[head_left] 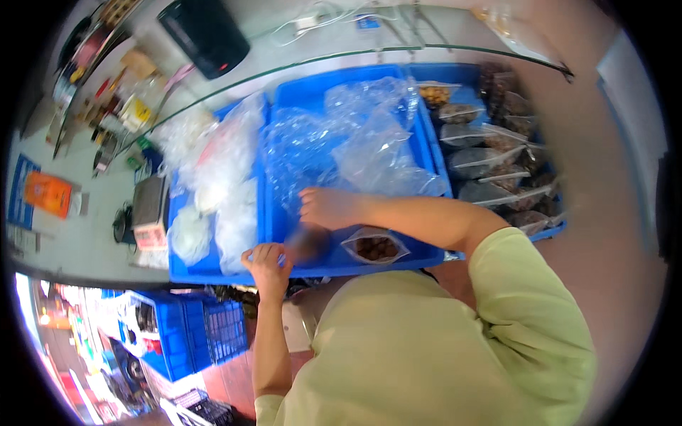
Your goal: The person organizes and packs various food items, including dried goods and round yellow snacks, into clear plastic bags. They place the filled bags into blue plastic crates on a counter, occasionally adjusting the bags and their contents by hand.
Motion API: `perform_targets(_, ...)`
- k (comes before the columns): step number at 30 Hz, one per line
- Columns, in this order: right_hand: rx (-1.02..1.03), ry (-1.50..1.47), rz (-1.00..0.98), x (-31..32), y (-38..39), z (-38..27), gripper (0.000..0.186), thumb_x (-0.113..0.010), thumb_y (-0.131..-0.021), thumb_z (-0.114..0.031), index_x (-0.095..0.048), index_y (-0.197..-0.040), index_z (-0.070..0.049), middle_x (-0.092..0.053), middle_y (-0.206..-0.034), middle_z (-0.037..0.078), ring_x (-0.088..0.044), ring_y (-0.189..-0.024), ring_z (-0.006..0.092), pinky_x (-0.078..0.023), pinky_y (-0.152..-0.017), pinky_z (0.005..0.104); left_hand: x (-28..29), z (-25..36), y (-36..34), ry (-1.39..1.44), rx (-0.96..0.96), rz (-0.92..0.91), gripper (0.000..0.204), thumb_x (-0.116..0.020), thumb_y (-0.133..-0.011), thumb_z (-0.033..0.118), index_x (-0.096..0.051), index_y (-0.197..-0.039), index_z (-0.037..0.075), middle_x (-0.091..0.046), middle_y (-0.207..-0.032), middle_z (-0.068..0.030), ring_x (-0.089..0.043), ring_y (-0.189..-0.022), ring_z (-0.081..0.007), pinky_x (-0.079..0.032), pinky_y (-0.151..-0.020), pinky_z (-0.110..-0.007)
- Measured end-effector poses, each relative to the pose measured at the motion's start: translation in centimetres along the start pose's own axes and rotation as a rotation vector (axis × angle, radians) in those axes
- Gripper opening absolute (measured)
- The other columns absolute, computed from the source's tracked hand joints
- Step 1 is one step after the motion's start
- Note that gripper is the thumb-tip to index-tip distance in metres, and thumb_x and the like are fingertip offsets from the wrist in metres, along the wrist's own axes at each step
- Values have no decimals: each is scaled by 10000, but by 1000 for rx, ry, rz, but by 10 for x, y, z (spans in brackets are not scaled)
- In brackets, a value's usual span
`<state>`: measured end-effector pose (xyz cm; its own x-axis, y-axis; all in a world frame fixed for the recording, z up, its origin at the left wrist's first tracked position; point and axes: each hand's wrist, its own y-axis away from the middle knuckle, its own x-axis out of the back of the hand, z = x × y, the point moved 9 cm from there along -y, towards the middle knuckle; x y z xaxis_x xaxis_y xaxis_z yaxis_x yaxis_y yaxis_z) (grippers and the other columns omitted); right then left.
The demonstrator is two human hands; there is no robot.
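A small bag with dark brown contents (309, 243), smeared by motion, is held between my two hands over the front of the middle blue tray (334, 268). My left hand (267, 265) pinches its left side, thumb and fingers closed. From the right, my right hand (328, 207) reaches across with curled fingers at the bag's upper edge. Just right of it, an open clear pouch (349, 245) shows round brown pieces (376, 248) inside. Crumpled clear plastic bags (383, 153) lie in the tray beyond my right forearm.
A left blue tray (179, 264) holds white and clear plastic bags (226, 167). On the right, another tray carries several filled zip pouches (490, 160). Behind runs a glass shelf edge (341, 58) with a black container (204, 37). Blue crates (195, 330) stand lower left, beside a scale-like box (150, 213).
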<state>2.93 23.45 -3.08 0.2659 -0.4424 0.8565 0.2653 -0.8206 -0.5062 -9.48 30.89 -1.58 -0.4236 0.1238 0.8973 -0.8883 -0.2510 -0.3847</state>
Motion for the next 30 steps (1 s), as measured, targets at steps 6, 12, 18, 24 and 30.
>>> perform_targets(6,-41,-14,-195,6,-15,-3,94,-637,-729,-111,-625,-820,-134,-613,-846,30,-591,-916,251,-365,-1106,437,16,-24,25,-52,24,67,115,-745,-758,112,-645,-806,145,-651,-833,5,-619,-881,-186,-324,-970,-452)
perform_targets(12,-60,161,-130,130,-67,-7,52,-664,-789,-136,-615,-793,-118,-595,-793,37,-606,-912,248,-348,-1121,474,115,3,-41,-161,-151,79,69,-645,-899,154,-639,-872,91,-643,-814,-87,-610,-835,-279,-379,-935,-448)
perform_targets(18,-122,66,243,317,-128,-23,118,-650,-880,-191,-674,-933,-89,-664,-860,70,-609,-876,286,-417,-1037,467,283,89,-150,36,-290,170,17,-621,-895,47,-619,-889,32,-581,-777,-63,-559,-841,-225,-417,-817,-344)
perform_targets(24,-273,-143,186,411,-158,-1,178,-627,-931,-223,-699,-943,-61,-619,-671,-7,-561,-636,102,-469,-587,297,262,54,-208,1226,-135,44,780,-387,-951,669,-411,-1441,63,-502,-1402,-78,-481,-1264,-225,-371,-1063,-405)
perform_targets(30,-519,-144,35,444,-110,41,174,-616,-933,-194,-695,-923,-39,-629,-692,-6,-539,-611,67,-426,-542,252,118,161,-214,1687,-127,-225,856,-819,-748,309,-394,-1423,-4,-542,-1296,-85,-540,-1165,-214,-451,-979,-359)
